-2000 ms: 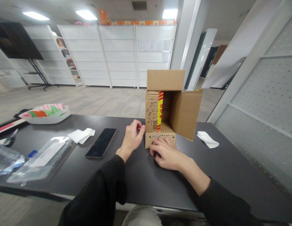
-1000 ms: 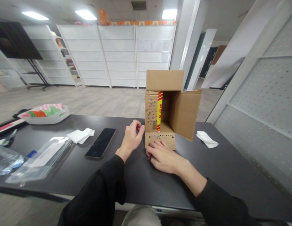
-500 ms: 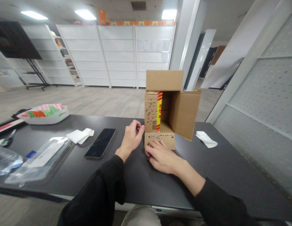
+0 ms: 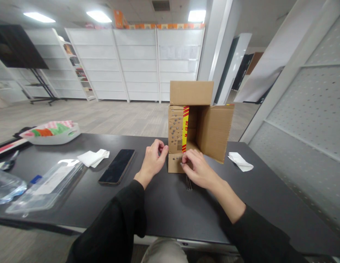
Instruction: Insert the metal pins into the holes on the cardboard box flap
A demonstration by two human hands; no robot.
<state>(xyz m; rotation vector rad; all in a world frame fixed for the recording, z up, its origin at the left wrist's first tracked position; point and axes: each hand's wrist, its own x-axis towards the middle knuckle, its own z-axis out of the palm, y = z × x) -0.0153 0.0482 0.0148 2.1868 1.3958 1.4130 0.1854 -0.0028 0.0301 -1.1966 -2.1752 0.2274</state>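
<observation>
An open cardboard box [image 4: 218,133] stands on the table, its lower front flap [image 4: 175,168] hanging down toward me. Several grey round heads [image 4: 174,128] stud its front panel beside yellow-and-red tape, and more dot the flap. With fingers curled, my left hand [image 4: 155,159] is closed at the box's left edge, thumb and forefinger against it. My right hand [image 4: 198,168] pinches a small grey piece, apparently a screw [image 4: 182,164], in front of the flap and covers the flap's right part. Several long thin dark screws or nails [image 4: 188,183] lie below that hand on the table.
A phone [image 4: 117,167] lies left of my left hand, near folded tissue [image 4: 93,157] and a clear plastic case [image 4: 49,188]. A plastic bottle [image 4: 7,186] and a white basket [image 4: 53,138] are farther left. Another tissue [image 4: 240,162] lies right of the box.
My right hand has lifted off the lower flap and moved right and up, now pinching a small grey piece. The thin pieces on the table have come into view. My left hand stays put.
</observation>
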